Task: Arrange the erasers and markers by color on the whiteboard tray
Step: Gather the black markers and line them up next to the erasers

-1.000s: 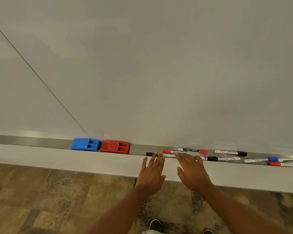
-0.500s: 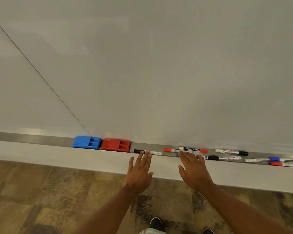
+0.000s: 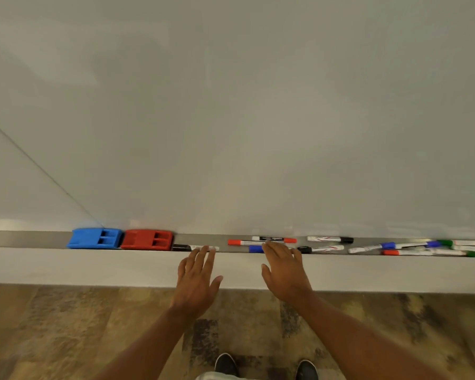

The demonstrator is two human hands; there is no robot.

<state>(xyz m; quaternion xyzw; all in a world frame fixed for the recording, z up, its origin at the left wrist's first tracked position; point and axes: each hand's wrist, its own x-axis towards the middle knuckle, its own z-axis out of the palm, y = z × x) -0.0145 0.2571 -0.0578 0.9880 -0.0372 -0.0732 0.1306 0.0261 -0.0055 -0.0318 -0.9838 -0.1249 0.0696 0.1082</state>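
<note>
The marker labels were too blurry to read. The long grey metal tray point(image 3: 39, 238) held a blue plastic eraser point(image 3: 95, 238), a red plastic eraser point(image 3: 147, 239) and markers. The left hand point(image 3: 196, 281) lay flat and open, fingertips touching a black-capped white marker point(image 3: 194, 247). The right hand point(image 3: 284, 272) was open, holding nothing.

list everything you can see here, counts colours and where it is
blue eraser: 1, blue, left part of the tray, touching the red one
red eraser: 1, red, just right of the blue eraser
black-capped markers: 3 seen, white barrels; one beside the red eraser, two right of centre
red-capped markers: 3 seen; two at centre, one far right
blue-capped markers: about 3; one partly under the right hand, others far right
green-capped markers: about 2, far right, cut off by the frame edge
tray: 1, grey metal, below the whiteboard
whiteboard: 1, white, blank
floor: brown patterned
shoes: 2, dark, bottom edge
left hand: open, fingertips at the black-capped marker
right hand: open, over the central markers
</note>
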